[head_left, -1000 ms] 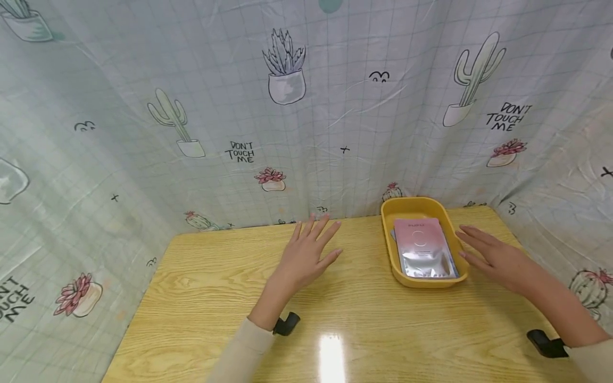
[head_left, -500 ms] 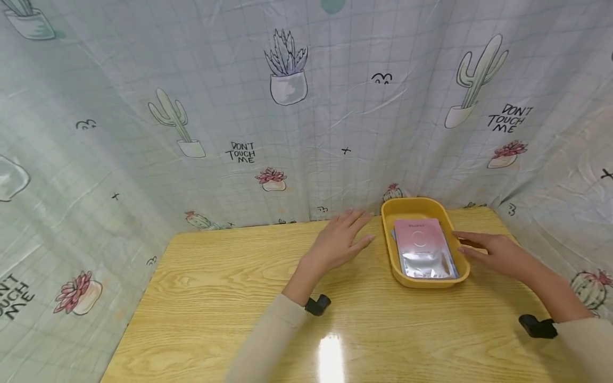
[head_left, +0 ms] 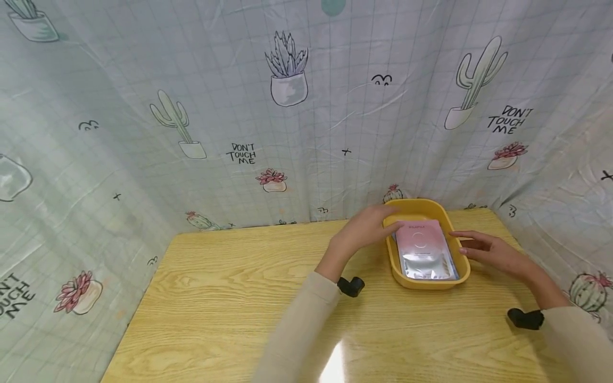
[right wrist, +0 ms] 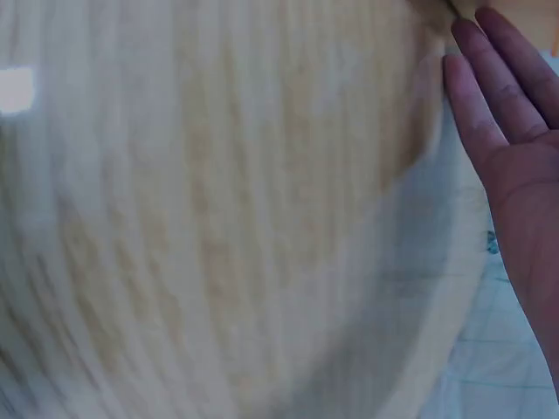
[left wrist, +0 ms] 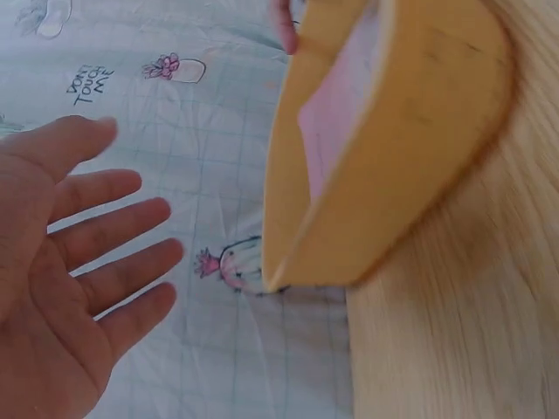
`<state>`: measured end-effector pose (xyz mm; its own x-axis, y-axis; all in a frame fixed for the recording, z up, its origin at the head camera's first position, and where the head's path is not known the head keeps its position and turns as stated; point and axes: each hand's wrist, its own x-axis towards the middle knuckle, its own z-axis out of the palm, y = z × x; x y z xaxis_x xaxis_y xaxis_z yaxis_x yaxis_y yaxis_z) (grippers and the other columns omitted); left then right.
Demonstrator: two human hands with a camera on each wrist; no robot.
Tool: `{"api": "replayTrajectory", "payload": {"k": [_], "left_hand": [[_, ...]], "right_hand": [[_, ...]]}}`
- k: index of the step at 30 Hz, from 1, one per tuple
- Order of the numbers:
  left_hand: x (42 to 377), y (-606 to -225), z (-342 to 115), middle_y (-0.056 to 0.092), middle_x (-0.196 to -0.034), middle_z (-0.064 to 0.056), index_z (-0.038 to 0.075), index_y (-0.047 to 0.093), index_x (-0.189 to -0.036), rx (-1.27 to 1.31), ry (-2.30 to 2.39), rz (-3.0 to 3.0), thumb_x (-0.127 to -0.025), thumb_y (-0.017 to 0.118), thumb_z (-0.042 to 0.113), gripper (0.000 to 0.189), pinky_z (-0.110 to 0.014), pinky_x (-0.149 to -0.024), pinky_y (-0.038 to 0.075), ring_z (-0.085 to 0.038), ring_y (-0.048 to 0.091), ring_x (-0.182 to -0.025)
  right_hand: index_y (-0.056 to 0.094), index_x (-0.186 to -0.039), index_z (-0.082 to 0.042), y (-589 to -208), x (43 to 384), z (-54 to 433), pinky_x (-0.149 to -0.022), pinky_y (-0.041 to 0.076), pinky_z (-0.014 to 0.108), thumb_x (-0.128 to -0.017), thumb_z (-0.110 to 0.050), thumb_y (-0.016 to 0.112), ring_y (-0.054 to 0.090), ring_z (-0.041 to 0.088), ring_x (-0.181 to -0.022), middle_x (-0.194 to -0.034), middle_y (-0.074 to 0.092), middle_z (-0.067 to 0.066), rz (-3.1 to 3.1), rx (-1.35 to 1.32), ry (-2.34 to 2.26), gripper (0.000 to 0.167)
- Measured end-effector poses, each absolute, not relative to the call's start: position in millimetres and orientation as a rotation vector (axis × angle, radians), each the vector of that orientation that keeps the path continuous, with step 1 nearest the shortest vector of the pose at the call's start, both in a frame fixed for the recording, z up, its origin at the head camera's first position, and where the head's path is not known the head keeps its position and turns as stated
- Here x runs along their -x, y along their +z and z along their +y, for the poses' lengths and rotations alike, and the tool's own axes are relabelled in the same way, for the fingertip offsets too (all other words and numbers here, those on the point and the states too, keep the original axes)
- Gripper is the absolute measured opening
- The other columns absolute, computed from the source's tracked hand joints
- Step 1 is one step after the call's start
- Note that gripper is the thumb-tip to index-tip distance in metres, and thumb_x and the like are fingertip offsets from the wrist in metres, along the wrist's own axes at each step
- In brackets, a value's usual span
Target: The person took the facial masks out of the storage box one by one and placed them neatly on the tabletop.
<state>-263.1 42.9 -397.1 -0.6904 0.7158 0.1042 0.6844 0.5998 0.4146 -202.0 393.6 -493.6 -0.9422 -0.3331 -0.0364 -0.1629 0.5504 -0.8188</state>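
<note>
A yellow plastic basket (head_left: 396, 270) stands at the back right of the table. Inside it lies a pink and silver foil packet (head_left: 420, 246), with the edge of a bluish one showing beneath. My left hand (head_left: 367, 227) hovers at the basket's left rim, its fingertips overlapping the rim in the head view. In the left wrist view the fingers of the left hand (left wrist: 96, 244) are spread and hold nothing. On the other side, my right hand (head_left: 500, 258) has its fingertips right at the right rim. The right wrist view shows the right hand (right wrist: 524, 131) with nearly straight fingers.
The wooden table (head_left: 230, 298) stretches left and forward of the basket. A hanging curtain (head_left: 325, 117) printed with cacti closes off the back and both sides. A black wrist strap mount (head_left: 351, 287) sits below the left hand.
My left hand has moved right across the table to the basket's left rim. The right hand has drawn in slightly at the right rim, its fingers bending more. The basket stays put.
</note>
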Motion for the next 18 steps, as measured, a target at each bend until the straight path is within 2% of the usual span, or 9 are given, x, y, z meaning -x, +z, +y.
{"api": "replayTrajectory", "payload": {"k": [1, 3, 7, 14, 18], "left_hand": [[266.9, -396.6, 47.5, 0.06, -0.142, 0.001, 0.014, 0.057, -0.144, -1.202, 0.674, 2.711, -0.107, 0.052, 0.04, 0.046, -0.022, -0.112, 0.039, -0.014, 0.054, -0.133], [274.5, -395.5, 56.2, 0.062, -0.14, 0.003, 0.015, 0.059, -0.143, -1.191, 0.683, 2.642, -0.106, 0.055, 0.037, 0.043, -0.019, -0.108, 0.041, -0.012, 0.056, -0.129], [289.5, -394.4, 73.6, 0.061, -0.141, 0.004, 0.016, 0.06, -0.143, -1.13, 0.729, 2.468, -0.104, 0.06, 0.035, 0.043, -0.015, -0.103, 0.042, -0.01, 0.057, -0.128], [313.6, -402.1, 108.0, 0.057, -0.147, -0.005, 0.009, 0.056, -0.145, -1.128, 0.764, 2.242, -0.103, 0.062, 0.019, 0.043, -0.014, -0.102, 0.043, -0.019, 0.053, -0.134], [320.7, -412.2, 118.5, 0.054, -0.15, 0.0, 0.015, 0.054, -0.148, -1.059, 0.714, 2.261, -0.1, 0.067, 0.024, 0.051, -0.015, -0.105, 0.04, -0.016, 0.049, -0.137]], "right_hand": [[0.049, -0.15, -0.009, -495.9, 201.8, 394.9, -0.088, 0.051, 0.016, -0.105, -0.025, 0.06, 0.051, -0.016, -0.112, -0.141, 0.047, -0.018, 2.582, 0.413, -1.359, 0.049], [0.047, -0.151, -0.009, -498.3, 201.3, 396.3, -0.088, 0.051, 0.016, -0.106, -0.025, 0.059, 0.051, -0.016, -0.113, -0.143, 0.046, -0.014, 2.562, 0.396, -1.373, 0.05], [0.047, -0.152, -0.011, -499.2, 202.3, 397.7, -0.088, 0.052, 0.017, -0.106, -0.027, 0.058, 0.051, -0.016, -0.112, -0.148, 0.044, 0.002, 2.562, 0.381, -1.361, 0.05], [0.047, -0.152, -0.01, -499.6, 202.7, 398.4, -0.088, 0.052, 0.017, -0.106, -0.024, 0.058, 0.054, -0.014, -0.113, -0.142, 0.047, -0.01, 2.531, 0.391, -1.415, 0.049], [0.047, -0.151, -0.008, -501.0, 202.3, 396.8, -0.087, 0.054, 0.02, -0.105, -0.02, 0.059, 0.055, -0.012, -0.113, -0.139, 0.048, -0.016, 2.486, 0.405, -1.466, 0.049]]}}
